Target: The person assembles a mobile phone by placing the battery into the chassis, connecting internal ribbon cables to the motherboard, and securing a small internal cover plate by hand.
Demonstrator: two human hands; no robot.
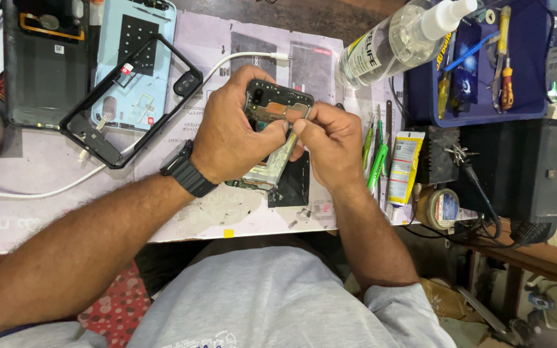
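My left hand (pixel 230 129) grips an opened phone (pixel 277 106) with its back cover off, holding it tilted above the work mat (pixel 227 212). Its dark circuit board and silver battery face me. My right hand (pixel 333 142) pinches a thin tool against the phone's inside, near the top of the battery; the tool's tip is hidden by my fingers. A black watch sits on my left wrist.
A black phone frame (pixel 130 100) lies on a light blue back cover (pixel 133 58) at the left, with a dark back cover (pixel 46 64) and a white cable (pixel 66 187). Right of my hands: spray bottle (pixel 398 42), green tweezers (pixel 375 161), glue tube (pixel 403 167), blue tray (pixel 530 64) with screwdrivers, black box (pixel 530 167).
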